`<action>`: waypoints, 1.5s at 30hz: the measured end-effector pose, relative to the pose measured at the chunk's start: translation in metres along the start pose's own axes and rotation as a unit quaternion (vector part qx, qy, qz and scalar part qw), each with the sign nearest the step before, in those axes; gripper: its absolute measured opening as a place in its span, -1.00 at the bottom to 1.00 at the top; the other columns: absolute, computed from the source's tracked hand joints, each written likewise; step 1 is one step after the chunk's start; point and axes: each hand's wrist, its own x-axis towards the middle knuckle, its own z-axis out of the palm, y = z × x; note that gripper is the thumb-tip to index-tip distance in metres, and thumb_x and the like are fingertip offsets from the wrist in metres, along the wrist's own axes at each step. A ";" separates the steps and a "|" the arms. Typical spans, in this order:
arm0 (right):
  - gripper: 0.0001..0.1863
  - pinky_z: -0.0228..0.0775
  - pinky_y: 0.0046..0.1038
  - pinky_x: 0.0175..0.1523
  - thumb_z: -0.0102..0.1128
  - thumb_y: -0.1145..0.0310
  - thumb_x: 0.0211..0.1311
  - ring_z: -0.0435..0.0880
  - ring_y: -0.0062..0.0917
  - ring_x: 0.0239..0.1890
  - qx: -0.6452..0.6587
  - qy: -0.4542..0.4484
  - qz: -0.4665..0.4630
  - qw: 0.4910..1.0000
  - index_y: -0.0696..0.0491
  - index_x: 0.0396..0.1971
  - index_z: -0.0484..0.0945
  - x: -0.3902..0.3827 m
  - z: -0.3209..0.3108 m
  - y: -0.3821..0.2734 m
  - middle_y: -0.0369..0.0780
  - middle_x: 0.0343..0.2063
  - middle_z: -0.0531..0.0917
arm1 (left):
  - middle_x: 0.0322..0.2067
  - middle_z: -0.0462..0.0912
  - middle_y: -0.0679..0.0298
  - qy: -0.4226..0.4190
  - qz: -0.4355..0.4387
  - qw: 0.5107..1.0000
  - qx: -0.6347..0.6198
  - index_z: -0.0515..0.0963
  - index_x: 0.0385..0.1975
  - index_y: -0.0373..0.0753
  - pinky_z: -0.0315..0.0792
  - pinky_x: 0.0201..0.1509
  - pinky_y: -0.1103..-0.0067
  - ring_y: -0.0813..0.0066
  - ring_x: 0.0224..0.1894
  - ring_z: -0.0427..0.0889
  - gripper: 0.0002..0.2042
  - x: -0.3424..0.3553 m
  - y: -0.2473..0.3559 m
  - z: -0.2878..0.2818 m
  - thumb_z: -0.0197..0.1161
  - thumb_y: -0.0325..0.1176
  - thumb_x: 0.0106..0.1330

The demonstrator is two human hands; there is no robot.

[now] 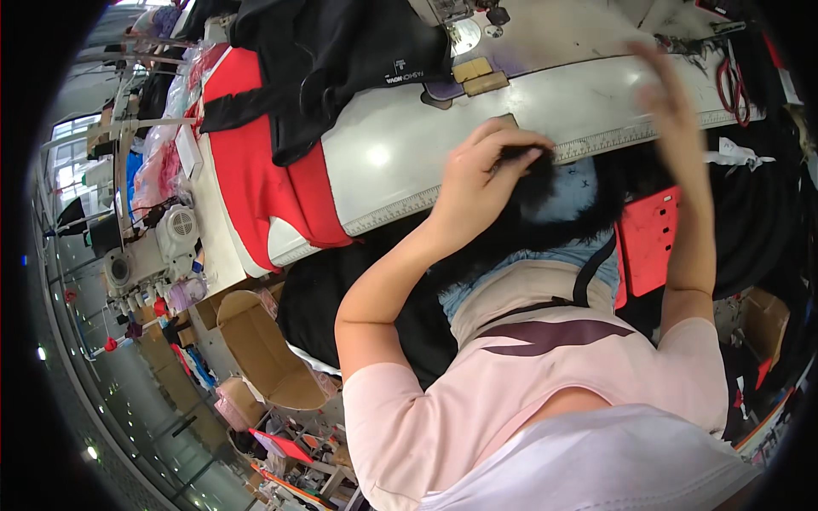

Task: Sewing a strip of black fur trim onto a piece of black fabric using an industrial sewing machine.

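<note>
My left hand (490,170) has its fingers closed on dark black furry material (537,192) at the front edge of the white sewing table (383,153), which has a measuring scale along it. A pale blue fabric piece (573,192) lies against the fur, over my lap. My right hand (669,98) is smeared by motion over the right part of the table, near red-handled scissors (734,85); its finger state is unclear. Two small yellow blocks (477,72) sit beside the machine plate behind my left hand.
A black garment (324,60) and red fabric (243,170) drape over the table's left part. The machine head (460,17) is at the back. A red panel (648,243) is by my right forearm. A cardboard box (268,353) and machine motor (179,230) are at left.
</note>
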 end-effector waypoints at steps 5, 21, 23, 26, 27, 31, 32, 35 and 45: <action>-0.57 0.46 -0.43 -0.08 0.20 0.56 0.10 0.66 -0.38 -0.22 0.087 -0.301 -0.002 0.950 0.13 0.03 0.50 -0.010 0.063 -0.032 -0.23 -0.03 0.59 | -0.31 0.62 0.18 -0.009 0.154 0.983 0.096 0.62 -0.19 -0.29 0.46 -0.18 0.46 0.27 -0.32 0.61 -0.81 0.027 -0.004 -0.021 0.28 -0.56 0.19; -0.62 0.50 -0.44 -0.46 0.14 0.42 0.04 0.66 -0.53 -0.43 -0.280 -0.217 -0.499 0.791 0.13 -0.06 0.49 0.089 0.136 -0.001 -0.27 -0.09 0.56 | 0.34 0.26 0.11 -0.042 0.061 0.827 0.557 0.33 0.26 0.03 0.31 0.18 -0.17 -0.28 0.31 0.28 -0.47 0.087 -0.072 -0.090 0.18 -0.39 0.24; -0.64 0.49 -0.44 -0.47 0.14 0.42 0.06 0.65 -0.52 -0.47 -0.289 -0.222 -0.505 0.783 0.14 -0.09 0.49 0.091 0.130 0.003 -0.26 -0.12 0.57 | 0.34 0.26 0.10 -0.035 0.057 0.827 0.558 0.36 0.24 0.02 0.34 0.16 -0.17 -0.28 0.30 0.28 -0.49 0.093 -0.077 -0.084 0.19 -0.36 0.24; -0.62 0.45 -0.40 -0.51 0.14 0.42 0.09 0.62 -0.49 -0.53 -0.308 -0.154 -0.508 0.790 0.16 -0.05 0.48 0.089 0.119 0.011 -0.27 -0.26 0.60 | 0.32 0.27 0.04 -0.021 0.061 0.822 0.566 0.43 0.16 -0.03 0.38 0.09 -0.17 -0.33 0.28 0.28 -0.57 0.118 -0.095 -0.086 0.19 -0.29 0.25; -0.54 0.49 -0.44 -0.40 0.13 0.46 0.06 0.65 -0.50 -0.35 -0.376 -0.184 -0.453 0.787 0.10 0.05 0.48 0.091 0.112 0.013 -0.27 -0.03 0.55 | 0.31 0.29 0.04 -0.052 0.064 0.811 0.579 0.44 0.13 -0.07 0.38 0.10 -0.18 -0.35 0.28 0.28 -0.60 0.131 -0.107 -0.090 0.16 -0.29 0.26; -0.31 0.50 -0.51 -0.20 0.16 0.52 -0.03 0.66 -0.46 -0.17 -0.390 -0.221 -0.366 0.816 -0.08 0.24 0.43 0.099 0.103 0.025 -0.30 0.19 0.53 | 0.21 0.37 0.08 -0.089 0.117 0.806 0.574 0.50 0.03 -0.21 0.29 0.16 -0.18 -0.18 0.30 0.29 -0.68 0.153 -0.116 -0.108 0.09 -0.32 0.30; -0.28 0.48 -0.52 -0.19 0.17 0.53 -0.05 0.66 -0.43 -0.20 -0.374 -0.224 -0.357 0.826 -0.10 0.26 0.41 0.100 0.103 0.025 -0.31 0.18 0.54 | 0.19 0.38 0.10 -0.116 0.108 0.819 0.552 0.51 0.00 -0.23 0.27 0.18 -0.16 -0.11 0.30 0.30 -0.70 0.154 -0.117 -0.110 0.08 -0.33 0.31; -0.51 0.42 -0.37 -0.44 0.16 0.43 0.09 0.59 -0.46 -0.48 -0.308 -0.152 -0.405 0.847 -0.01 0.10 0.48 0.102 0.099 0.027 -0.27 -0.38 0.63 | -0.13 0.56 0.29 -0.017 0.252 0.808 0.532 0.59 -0.16 -0.18 0.31 0.18 0.18 0.29 0.02 0.52 -0.77 0.133 -0.101 -0.098 0.28 -0.36 0.18; -0.75 0.45 -0.23 -0.14 0.31 0.41 0.14 0.61 -0.13 -0.27 -0.159 -0.239 -0.319 0.903 0.07 -0.16 0.60 0.103 0.091 0.019 -0.11 -0.32 0.63 | -0.35 0.56 0.43 0.057 0.300 0.838 0.452 0.61 -0.36 -0.14 0.26 0.00 0.40 0.49 -0.25 0.53 -0.85 0.111 -0.088 -0.068 0.40 -0.37 0.07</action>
